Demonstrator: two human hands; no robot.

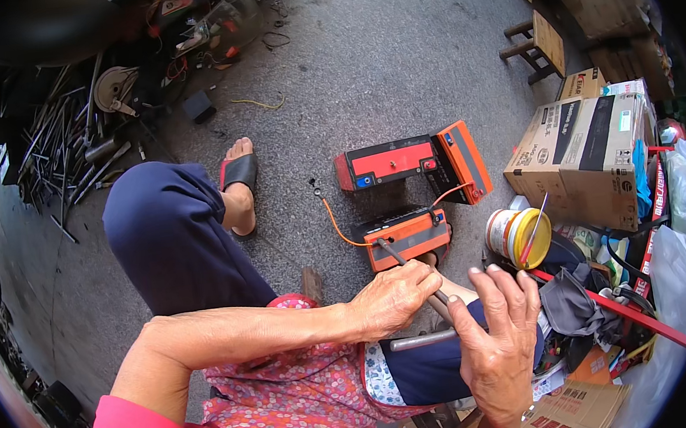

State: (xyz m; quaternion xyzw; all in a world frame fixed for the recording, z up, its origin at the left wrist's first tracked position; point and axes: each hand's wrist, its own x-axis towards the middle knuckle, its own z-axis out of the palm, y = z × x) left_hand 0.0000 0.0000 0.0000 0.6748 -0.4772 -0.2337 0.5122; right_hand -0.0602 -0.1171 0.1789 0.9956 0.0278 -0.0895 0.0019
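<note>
1. Screwdriver-like metal tool [408,267] held at centre frame, above a knee, tip down on the top of the nearest orange battery [406,238] on the concrete floor [393,52].
2. Long axis slanted, tip pointing up-frame and left toward the battery, handle end back toward the body.
3. Likely stiff, light, smooth steel; best gripped low on the shaft, near the handle.
4. Left hand [394,298] clenched tight around the shaft.
5. Right hand [500,339] half open, fingers spread, resting by a grey metal cylinder [423,340]; hard to tell whether actually gripping it.
6. Orange wire [336,224] trailing left from the battery.
7. Two more red-orange batteries [413,166] just beyond, one upright.
8. Yellow-lidded tub [520,236], cardboard box [581,160] and wooden stool [537,47] to the right; scrap metal rods [64,150] far left; sandalled foot [239,183] beside.
</note>
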